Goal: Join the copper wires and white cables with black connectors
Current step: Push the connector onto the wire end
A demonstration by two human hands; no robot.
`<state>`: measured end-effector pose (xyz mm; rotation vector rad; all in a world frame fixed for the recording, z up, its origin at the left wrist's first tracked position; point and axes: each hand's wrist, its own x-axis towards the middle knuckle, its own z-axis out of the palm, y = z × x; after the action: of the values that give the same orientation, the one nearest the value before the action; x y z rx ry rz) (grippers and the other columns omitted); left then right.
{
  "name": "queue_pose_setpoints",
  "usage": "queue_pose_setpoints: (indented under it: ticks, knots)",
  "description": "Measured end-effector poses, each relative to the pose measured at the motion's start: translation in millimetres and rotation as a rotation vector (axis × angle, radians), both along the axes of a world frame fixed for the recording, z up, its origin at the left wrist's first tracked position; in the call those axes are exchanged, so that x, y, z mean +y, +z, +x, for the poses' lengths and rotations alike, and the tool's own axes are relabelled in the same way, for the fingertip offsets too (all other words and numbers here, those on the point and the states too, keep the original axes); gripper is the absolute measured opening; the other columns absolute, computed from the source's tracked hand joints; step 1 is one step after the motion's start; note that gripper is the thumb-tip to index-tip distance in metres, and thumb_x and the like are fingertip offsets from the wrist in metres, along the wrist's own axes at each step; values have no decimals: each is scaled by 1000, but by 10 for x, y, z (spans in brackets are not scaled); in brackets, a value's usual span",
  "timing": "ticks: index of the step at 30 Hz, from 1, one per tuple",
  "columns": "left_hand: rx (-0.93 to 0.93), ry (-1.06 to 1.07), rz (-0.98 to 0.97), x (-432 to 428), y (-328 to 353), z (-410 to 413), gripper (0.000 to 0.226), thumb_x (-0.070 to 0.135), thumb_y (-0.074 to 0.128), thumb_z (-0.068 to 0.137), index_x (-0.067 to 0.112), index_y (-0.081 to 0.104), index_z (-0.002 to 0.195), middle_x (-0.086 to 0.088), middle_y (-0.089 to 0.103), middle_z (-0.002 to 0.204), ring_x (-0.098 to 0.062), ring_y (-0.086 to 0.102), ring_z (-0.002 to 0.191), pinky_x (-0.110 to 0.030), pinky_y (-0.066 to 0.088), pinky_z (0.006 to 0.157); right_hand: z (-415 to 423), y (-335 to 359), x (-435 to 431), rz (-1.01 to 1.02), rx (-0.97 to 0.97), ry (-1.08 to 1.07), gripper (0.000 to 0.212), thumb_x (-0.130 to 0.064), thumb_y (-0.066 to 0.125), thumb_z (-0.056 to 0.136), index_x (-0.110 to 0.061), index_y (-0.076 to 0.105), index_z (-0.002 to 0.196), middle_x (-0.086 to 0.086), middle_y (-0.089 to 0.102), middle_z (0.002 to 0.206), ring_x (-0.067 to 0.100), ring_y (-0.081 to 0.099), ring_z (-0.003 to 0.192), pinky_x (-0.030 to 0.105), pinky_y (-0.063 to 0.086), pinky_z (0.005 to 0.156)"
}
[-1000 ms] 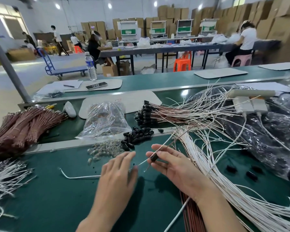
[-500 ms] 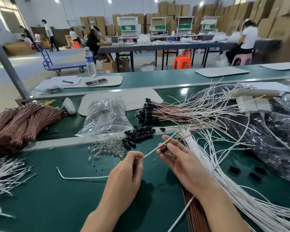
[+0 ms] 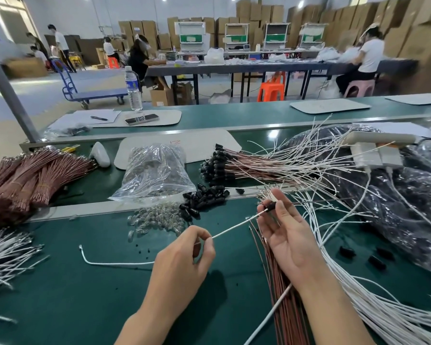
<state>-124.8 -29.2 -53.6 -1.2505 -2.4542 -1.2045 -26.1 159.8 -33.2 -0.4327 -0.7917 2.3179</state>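
Head view. Both hands are in frame over the green mat (image 3: 60, 295).

Your left hand (image 3: 184, 260) pinches one white cable (image 3: 237, 226) between thumb and forefinger, other fingers curled in. The cable's tail lies on the mat left of that hand. Its other end runs up-right to one black connector (image 3: 271, 205). Your right hand (image 3: 289, 240), palm up, pinches that connector at the fingertips, above the mat. Can't tell if the cable tip is seated inside.

Counts:
- One loose connector pile (image 3: 204, 197) just beyond your hands, too many to count.
- Three stray connectors (image 3: 346, 251) on the mat to your right.
- One finished bundle (image 3: 217, 165) behind the pile, black caps at its left end, leads fanning right.
- One heap of clear bulbs (image 3: 157, 219) against the pile's left side.
- One clear bag (image 3: 154, 170) behind the bulbs.
- Copper wires in two lots: a bundled heap (image 3: 30, 175) far left and a loose sheaf (image 3: 275, 277) under your right wrist.
- White cables in two lots: a right sheaf (image 3: 388, 319) beside your forearm and a left sheaf (image 3: 5, 255) at the frame edge.
- One black sack (image 3: 396, 207) far right, carrying one power strip (image 3: 378, 138) and two white adapters (image 3: 366, 156).
- Back bench: one water bottle (image 3: 133, 89), one pen (image 3: 98, 118), one phone (image 3: 141, 119).
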Motion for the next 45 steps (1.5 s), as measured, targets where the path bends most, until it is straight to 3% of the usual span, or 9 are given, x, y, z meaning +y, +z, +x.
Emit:
queue_pose_setpoints:
  ticks: [8, 17, 24, 31, 33, 37, 45]
  knots:
    - [4, 40, -6, -2, 13, 1, 13, 33, 59, 95, 36, 51, 85, 20, 55, 76, -10, 51, 61, -14, 40, 56, 38, 5, 7, 34, -10, -4, 29, -15, 61, 88, -18, 74, 114, 6, 73, 100, 18, 73, 91, 28, 60, 81]
    - [-9, 29, 11, 7, -26, -20, 10, 36, 55, 97, 35, 52, 88, 16, 57, 65, -7, 56, 64, -13, 40, 57, -3, 9, -38, 106, -53, 7, 33, -14, 62, 84, -13, 71, 116, 9, 74, 100, 18, 73, 88, 29, 61, 81]
    - [-28, -19, 29, 10, -34, -34, 9, 42, 49, 99, 37, 51, 92, 13, 60, 74, -12, 55, 63, -19, 40, 55, -104, -23, -162, 110, -82, 75, 34, -13, 65, 81, -9, 68, 115, 12, 75, 99, 21, 75, 88, 25, 60, 72]
    - [-6, -18, 67, 18, -34, -47, 6, 40, 52, 99, 39, 52, 93, 19, 55, 93, -8, 58, 71, -15, 42, 60, -175, -76, -338, 269, -184, 193, 22, -18, 71, 76, -13, 77, 97, 15, 76, 105, 20, 74, 93, 24, 59, 75]
    - [-16, -16, 97, 22, -33, -59, 7, 39, 53, 100, 38, 52, 94, 18, 54, 96, -7, 60, 75, -20, 46, 62, -174, -75, -359, 310, -201, 210, 19, -20, 73, 77, -15, 80, 93, 14, 76, 106, 20, 74, 96, 24, 58, 78]
    - [-31, -17, 118, 26, -35, -66, 9, 42, 50, 102, 37, 55, 96, 19, 55, 96, -7, 60, 77, -22, 46, 64, -158, -63, -353, 371, -229, 179, 19, -25, 75, 75, -22, 81, 93, 12, 77, 105, 19, 74, 97, 23, 57, 78]
    - [8, -1, 75, 15, -32, -52, 6, 38, 57, 98, 35, 56, 93, 19, 56, 92, -7, 60, 81, -29, 53, 65, -144, -55, -300, 333, -220, 72, 18, -24, 73, 77, -19, 82, 93, 12, 77, 102, 15, 73, 89, 21, 57, 74]
